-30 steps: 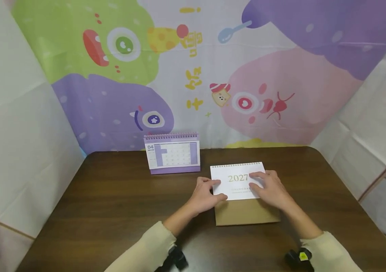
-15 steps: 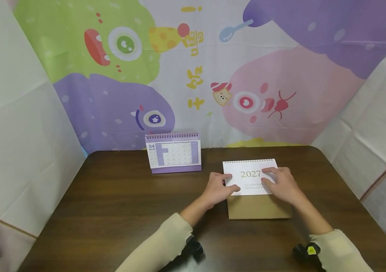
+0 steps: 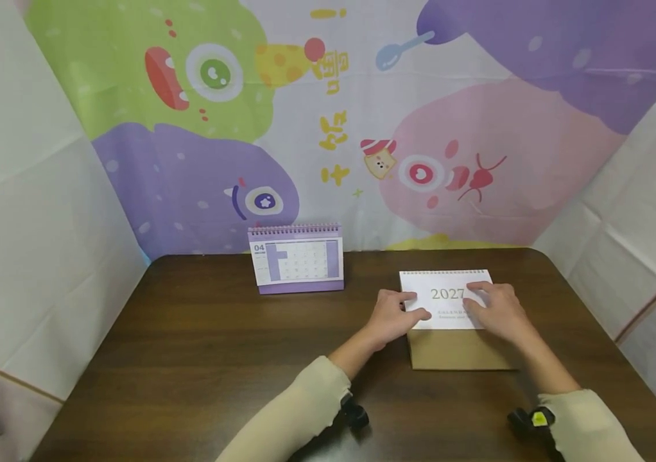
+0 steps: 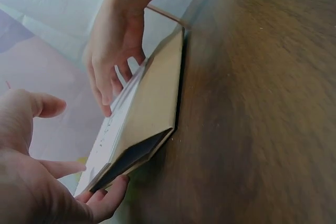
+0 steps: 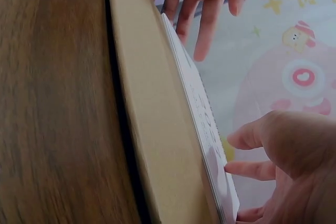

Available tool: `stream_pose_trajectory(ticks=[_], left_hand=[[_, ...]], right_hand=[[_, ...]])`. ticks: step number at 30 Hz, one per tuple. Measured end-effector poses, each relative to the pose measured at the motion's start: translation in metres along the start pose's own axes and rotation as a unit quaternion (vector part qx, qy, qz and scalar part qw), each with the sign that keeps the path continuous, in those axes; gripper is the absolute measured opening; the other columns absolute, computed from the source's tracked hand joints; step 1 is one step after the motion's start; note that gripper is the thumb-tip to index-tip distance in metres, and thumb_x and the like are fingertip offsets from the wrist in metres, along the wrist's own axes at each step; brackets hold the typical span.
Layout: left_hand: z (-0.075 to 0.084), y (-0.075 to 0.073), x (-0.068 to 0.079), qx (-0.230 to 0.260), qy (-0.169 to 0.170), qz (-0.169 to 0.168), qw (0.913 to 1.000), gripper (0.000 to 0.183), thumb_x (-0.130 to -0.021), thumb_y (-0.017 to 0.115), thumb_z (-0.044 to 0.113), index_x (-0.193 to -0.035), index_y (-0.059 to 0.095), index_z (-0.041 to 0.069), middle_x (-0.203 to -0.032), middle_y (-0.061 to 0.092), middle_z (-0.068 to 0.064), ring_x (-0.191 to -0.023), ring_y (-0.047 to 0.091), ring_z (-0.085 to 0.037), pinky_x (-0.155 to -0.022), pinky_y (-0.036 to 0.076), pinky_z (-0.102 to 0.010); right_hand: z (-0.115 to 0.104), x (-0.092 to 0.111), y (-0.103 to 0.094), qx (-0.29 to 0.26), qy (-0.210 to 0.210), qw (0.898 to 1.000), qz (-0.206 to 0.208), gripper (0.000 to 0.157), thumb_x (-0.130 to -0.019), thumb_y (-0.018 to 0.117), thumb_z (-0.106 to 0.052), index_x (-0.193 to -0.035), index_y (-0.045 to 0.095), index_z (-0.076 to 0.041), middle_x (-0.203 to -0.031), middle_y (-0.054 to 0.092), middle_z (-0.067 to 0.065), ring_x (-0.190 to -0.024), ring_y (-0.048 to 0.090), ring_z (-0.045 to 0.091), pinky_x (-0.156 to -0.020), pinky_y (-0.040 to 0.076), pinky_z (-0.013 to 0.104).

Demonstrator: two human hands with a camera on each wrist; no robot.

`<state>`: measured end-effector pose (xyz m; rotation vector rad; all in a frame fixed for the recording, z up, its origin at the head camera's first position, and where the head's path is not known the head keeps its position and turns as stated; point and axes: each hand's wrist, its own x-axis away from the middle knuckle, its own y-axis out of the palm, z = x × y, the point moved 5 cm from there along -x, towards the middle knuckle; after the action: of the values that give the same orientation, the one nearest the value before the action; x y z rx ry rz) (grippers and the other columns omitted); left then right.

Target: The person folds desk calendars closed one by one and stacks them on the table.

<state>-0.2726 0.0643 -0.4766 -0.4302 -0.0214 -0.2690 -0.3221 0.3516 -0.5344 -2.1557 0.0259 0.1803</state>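
Observation:
A desk calendar [image 3: 457, 350] with a white 2027 cover and a kraft-brown stand is propped on the table, right of centre. My left hand [image 3: 390, 318] holds its left side; in the left wrist view fingers [image 4: 113, 198] curl round the stand's [image 4: 149, 98] side edge, while the thumb is lifted off. The right hand [image 3: 502, 310] holds the opposite side, a finger [image 5: 252, 170] touching the white cover [image 5: 202, 108]. Its other fingers are partly hidden at the edge. Further left stands a purple desk calendar [image 3: 299, 262], showing 04, touched by neither hand.
Dark wooden table [image 3: 201, 359] spreads under both calendars. A printed cartoon cloth [image 3: 339, 212] hangs behind the table's back edge, with pale cloth walls [image 3: 33, 192] to either side. Black wrist cameras [image 3: 355, 412] sit at both sleeves.
Both hands have moved right together with the white calendar, widening the gap to the purple one. The purple calendar stays in place; the view shifts slightly.

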Motion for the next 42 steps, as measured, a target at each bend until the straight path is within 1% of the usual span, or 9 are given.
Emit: stream_pose_trajectory(ticks=[9,15,17,19,22,24,33,37,42], left_hand=[[0.011,0.021,-0.007,0.018,-0.016,-0.008,0.9997,0.061,-0.092,0.084,0.035,-0.146,0.075,0.006,-0.155,0.054,-0.018,-0.138,0.055,-0.024,-0.115,0.053,-0.037],[0.012,0.029,-0.009,0.017,-0.028,-0.014,0.9994,0.06,-0.092,0.083,0.035,-0.146,0.076,0.009,-0.161,0.051,-0.017,-0.145,0.053,-0.026,-0.12,0.051,-0.039],[0.012,0.03,-0.009,0.02,-0.028,-0.016,0.9993,0.06,-0.093,0.083,0.035,-0.147,0.075,0.008,-0.165,0.05,-0.018,-0.15,0.05,-0.026,-0.124,0.049,-0.041],[0.012,0.03,-0.009,0.024,-0.025,-0.019,0.9992,0.06,-0.093,0.082,0.034,-0.147,0.075,0.007,-0.17,0.047,-0.019,-0.157,0.046,-0.027,-0.128,0.047,-0.042],[0.012,0.031,-0.009,0.028,-0.021,-0.025,0.9991,0.059,-0.094,0.082,0.032,-0.147,0.075,0.006,-0.175,0.045,-0.02,-0.164,0.041,-0.029,-0.132,0.045,-0.043],[0.012,0.03,-0.01,0.026,-0.018,-0.028,0.9991,0.059,-0.094,0.082,0.032,-0.147,0.074,0.005,-0.175,0.045,-0.02,-0.165,0.041,-0.029,-0.132,0.045,-0.042],[0.016,0.028,-0.013,0.028,0.019,-0.04,0.9986,0.058,-0.096,0.081,0.029,-0.147,0.074,0.005,-0.161,0.068,-0.01,-0.153,0.062,-0.025,-0.121,0.055,-0.033],[0.015,0.031,-0.015,0.029,0.027,-0.052,0.9978,0.058,-0.097,0.08,0.03,-0.149,0.073,0.006,-0.16,0.07,-0.008,-0.153,0.063,-0.025,-0.123,0.054,-0.034],[0.015,0.033,-0.017,0.018,0.024,-0.057,0.9979,0.059,-0.097,0.079,0.032,-0.151,0.072,0.01,-0.162,0.068,-0.006,-0.155,0.061,-0.024,-0.125,0.052,-0.035]], right_hand=[[-0.014,0.015,-0.025,0.011,0.038,0.999,-0.004,0.061,-0.106,0.068,-0.048,-0.147,0.067,-0.003,-0.148,0.056,0.048,-0.14,0.046,0.067,-0.105,0.045,0.08],[0.004,0.009,-0.024,0.023,0.064,0.997,-0.027,0.061,-0.11,0.064,-0.048,-0.151,0.062,-0.003,-0.152,0.049,0.051,-0.142,0.044,0.07,-0.104,0.045,0.081],[-0.009,0.013,-0.032,0.02,0.077,0.996,-0.047,0.061,-0.11,0.064,-0.044,-0.153,0.06,0.0,-0.154,0.044,0.054,-0.143,0.042,0.073,-0.107,0.043,0.083],[-0.023,0.019,-0.036,0.021,0.071,0.996,-0.04,0.059,-0.111,0.064,-0.041,-0.15,0.062,0.003,-0.151,0.046,0.054,-0.14,0.044,0.073,-0.105,0.044,0.083],[-0.059,0.035,-0.05,0.015,0.079,0.995,-0.052,0.055,-0.111,0.064,-0.03,-0.15,0.06,0.009,-0.152,0.044,0.057,-0.141,0.041,0.076,-0.11,0.041,0.086],[-0.063,0.037,-0.05,0.017,0.077,0.996,-0.05,0.054,-0.111,0.062,-0.029,-0.149,0.06,0.01,-0.153,0.045,0.057,-0.141,0.041,0.075,-0.11,0.04,0.087],[-0.05,0.028,-0.049,0.017,0.09,0.994,-0.056,0.061,-0.111,0.062,-0.039,-0.152,0.06,0.006,-0.155,0.042,0.056,-0.137,0.046,0.074,-0.109,0.043,0.085],[-0.033,0.019,-0.044,0.023,0.092,0.995,-0.029,0.059,-0.105,0.065,-0.042,-0.147,0.067,0.0,-0.151,0.052,0.051,-0.132,0.053,0.072,-0.105,0.044,0.083],[-0.028,0.013,-0.042,0.015,0.098,0.995,-0.032,0.061,-0.106,0.063,-0.044,-0.148,0.065,0.001,-0.152,0.049,0.053,-0.135,0.049,0.076,-0.107,0.043,0.084]])
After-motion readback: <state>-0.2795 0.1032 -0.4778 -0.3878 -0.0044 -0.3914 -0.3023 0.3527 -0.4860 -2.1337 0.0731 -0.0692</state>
